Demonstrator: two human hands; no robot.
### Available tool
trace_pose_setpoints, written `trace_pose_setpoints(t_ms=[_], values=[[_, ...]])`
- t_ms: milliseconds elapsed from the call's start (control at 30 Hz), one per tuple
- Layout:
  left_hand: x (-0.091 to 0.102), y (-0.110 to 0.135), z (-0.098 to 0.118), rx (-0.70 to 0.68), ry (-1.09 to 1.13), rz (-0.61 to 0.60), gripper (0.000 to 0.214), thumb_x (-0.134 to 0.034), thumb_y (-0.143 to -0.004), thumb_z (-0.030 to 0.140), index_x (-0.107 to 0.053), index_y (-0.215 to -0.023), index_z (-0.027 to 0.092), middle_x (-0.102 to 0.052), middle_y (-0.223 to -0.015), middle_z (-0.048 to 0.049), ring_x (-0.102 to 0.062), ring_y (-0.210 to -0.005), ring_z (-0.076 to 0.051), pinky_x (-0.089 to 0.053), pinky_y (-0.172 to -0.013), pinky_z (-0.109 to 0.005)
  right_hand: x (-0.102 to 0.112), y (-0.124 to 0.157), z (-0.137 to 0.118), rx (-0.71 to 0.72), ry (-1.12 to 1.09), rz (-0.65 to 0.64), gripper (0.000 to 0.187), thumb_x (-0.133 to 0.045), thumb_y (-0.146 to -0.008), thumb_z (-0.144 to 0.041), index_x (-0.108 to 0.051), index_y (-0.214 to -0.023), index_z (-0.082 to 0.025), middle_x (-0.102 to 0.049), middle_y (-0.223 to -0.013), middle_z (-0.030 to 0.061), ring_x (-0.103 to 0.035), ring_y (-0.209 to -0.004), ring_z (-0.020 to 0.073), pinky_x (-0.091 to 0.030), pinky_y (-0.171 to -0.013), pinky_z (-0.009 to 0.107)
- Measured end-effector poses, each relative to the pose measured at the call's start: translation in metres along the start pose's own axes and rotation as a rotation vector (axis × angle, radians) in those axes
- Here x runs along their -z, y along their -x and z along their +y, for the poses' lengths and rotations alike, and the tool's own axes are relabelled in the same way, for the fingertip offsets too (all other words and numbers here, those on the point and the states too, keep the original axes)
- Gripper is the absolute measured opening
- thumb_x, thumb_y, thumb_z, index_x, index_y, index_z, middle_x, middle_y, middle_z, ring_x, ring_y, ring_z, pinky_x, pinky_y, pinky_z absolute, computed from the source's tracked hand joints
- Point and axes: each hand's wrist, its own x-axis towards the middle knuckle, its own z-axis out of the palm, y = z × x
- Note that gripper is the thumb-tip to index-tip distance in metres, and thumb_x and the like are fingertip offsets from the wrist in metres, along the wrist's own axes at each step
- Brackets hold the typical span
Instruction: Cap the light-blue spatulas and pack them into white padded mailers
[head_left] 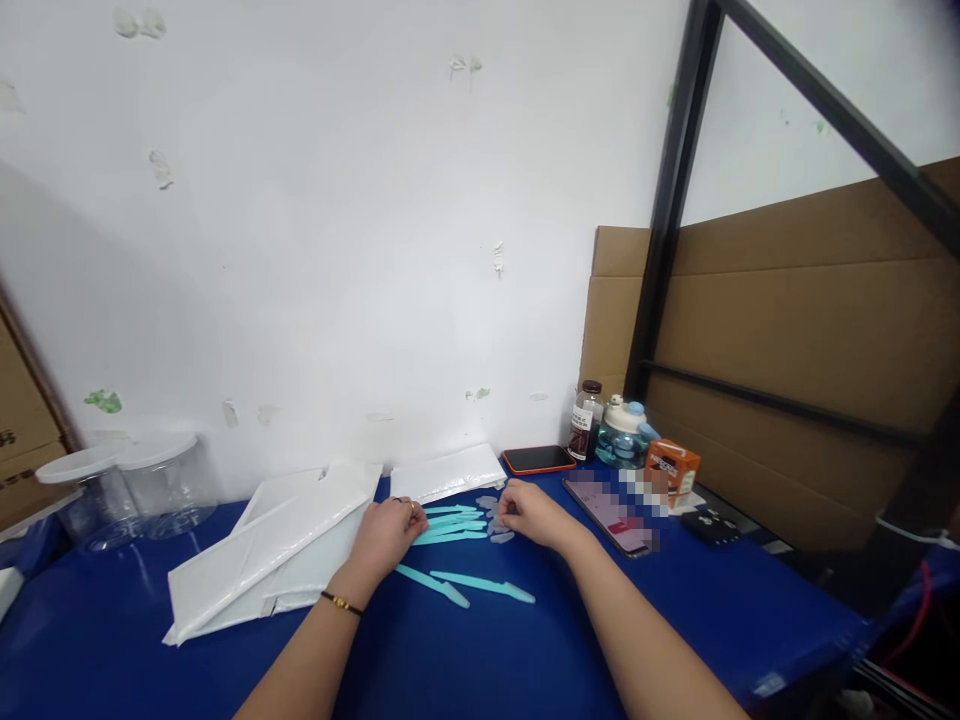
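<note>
Several teal eyebrow razors [454, 524] lie side by side on the blue table, handles toward the left. My left hand [386, 532] is closed at their handle ends, fingers curled against them. At their other ends is a cluster of small translucent blade caps [495, 520]. My right hand [536, 512] is over this cluster, thumb and fingers pinched together; what is between the fingertips is hidden. Nearer to me, a capped razor [487, 584] and another capped razor [435, 584] lie apart from the row.
White padded mailers [281, 555] lie left, another mailer [448, 473] behind. Clear lidded tubs [169, 490] stand far left. On the right are an orange-edged phone [538, 459], a lit phone [611, 515], a dark bottle [585, 420], a water bottle [624, 437] and an orange box [673, 472].
</note>
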Motion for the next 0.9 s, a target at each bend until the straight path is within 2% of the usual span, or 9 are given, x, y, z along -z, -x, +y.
trace_pose_setpoints(t_ms=[67, 133, 267, 333, 433, 533, 700, 800, 900], values=[[-0.002, 0.0, -0.007, 0.037, 0.015, 0.007, 0.02, -0.046, -0.081, 0.031, -0.065, -0.078, 0.023, -0.067, -0.085, 0.0001, -0.058, -0.082, -0.016, -0.035, -0.071, -0.027, 0.004, 0.001, 0.002, -0.044, -0.005, 0.054, 0.006, -0.065, -0.07, -0.021, -0.064, -0.073, -0.015, -0.058, -0.085, 0.0033, -0.055, -0.074, 0.0142, -0.04, -0.065, 0.022], [-0.003, 0.0, -0.008, 0.037, 0.057, 0.018, 0.02, -0.046, -0.081, 0.031, -0.065, -0.082, 0.024, -0.066, -0.091, -0.0001, -0.058, -0.085, -0.016, -0.036, -0.073, -0.026, 0.01, 0.005, -0.001, -0.068, -0.027, 0.027, 0.012, -0.067, -0.068, -0.026, -0.065, -0.072, -0.015, -0.061, -0.082, 0.0031, -0.055, -0.073, 0.0145, -0.04, -0.062, 0.022], [-0.002, 0.003, 0.005, -0.048, 0.181, -0.031, 0.021, -0.05, -0.078, 0.037, -0.066, -0.084, 0.024, -0.065, -0.089, 0.0, -0.057, -0.08, -0.015, -0.037, -0.069, -0.024, 0.016, 0.018, -0.011, -0.075, -0.073, -0.392, 0.017, -0.072, -0.059, -0.031, -0.068, -0.066, -0.017, -0.061, -0.061, -0.0015, -0.053, -0.056, 0.0121, -0.036, -0.048, 0.02], [-0.003, 0.006, 0.014, -0.109, 0.241, -0.118, 0.024, -0.052, -0.076, 0.042, -0.067, -0.082, 0.024, -0.064, -0.083, 0.0011, -0.056, -0.074, -0.014, -0.037, -0.064, -0.023, 0.014, 0.021, -0.015, -0.06, -0.052, -0.516, 0.014, -0.072, -0.054, -0.026, -0.068, -0.065, -0.018, -0.061, -0.057, -0.0034, -0.052, -0.052, 0.0112, -0.035, -0.045, 0.019], [-0.009, 0.009, 0.023, -0.181, 0.313, -0.257, 0.028, -0.058, -0.071, 0.046, -0.067, -0.084, 0.024, -0.063, -0.082, 0.0021, -0.055, -0.071, -0.013, -0.035, -0.059, -0.021, 0.005, 0.021, -0.014, -0.081, -0.012, -0.469, 0.011, -0.067, -0.055, -0.018, -0.068, -0.067, -0.018, -0.061, -0.059, -0.0036, -0.051, -0.049, 0.0098, -0.033, -0.044, 0.018], [-0.015, 0.009, 0.027, -0.188, 0.309, -0.295, 0.023, -0.057, -0.073, 0.041, -0.067, -0.083, 0.022, -0.064, -0.079, 0.002, -0.055, -0.069, -0.012, -0.034, -0.057, -0.02, 0.001, 0.019, -0.011, -0.058, 0.004, -0.38, 0.012, -0.064, -0.057, -0.014, -0.067, -0.068, -0.017, -0.061, -0.064, -0.0024, -0.05, -0.05, 0.0092, -0.033, -0.044, 0.018], [-0.009, 0.004, 0.025, -0.165, 0.19, -0.192, 0.016, -0.052, -0.076, 0.031, -0.066, -0.077, 0.023, -0.065, -0.076, 0.0022, -0.056, -0.07, -0.013, -0.034, -0.061, -0.022, 0.004, 0.016, -0.012, 0.101, 0.023, -0.21, 0.004, -0.061, -0.069, -0.018, -0.064, -0.07, -0.016, -0.061, -0.08, 0.0025, -0.054, -0.067, 0.0123, -0.037, -0.056, 0.019], [-0.001, 0.002, 0.016, -0.14, 0.097, -0.09, 0.015, -0.051, -0.076, 0.028, -0.066, -0.075, 0.024, -0.067, -0.081, 0.0013, -0.058, -0.078, -0.015, -0.034, -0.07, -0.024, 0.006, 0.012, -0.011, 0.078, 0.084, -0.124, 0.004, -0.061, -0.072, -0.019, -0.063, -0.071, -0.016, -0.059, -0.084, 0.0039, -0.054, -0.073, 0.0139, -0.037, -0.059, 0.02], [0.002, 0.001, 0.002, -0.043, 0.034, -0.08, 0.017, -0.05, -0.077, 0.028, -0.066, -0.075, 0.023, -0.068, -0.082, -0.0006, -0.058, -0.079, -0.016, -0.035, -0.072, -0.026, 0.007, 0.009, -0.005, 0.013, 0.101, -0.063, 0.006, -0.059, -0.074, -0.017, -0.062, -0.069, -0.016, -0.057, -0.084, 0.0039, -0.054, -0.071, 0.0133, -0.037, -0.06, 0.021]])
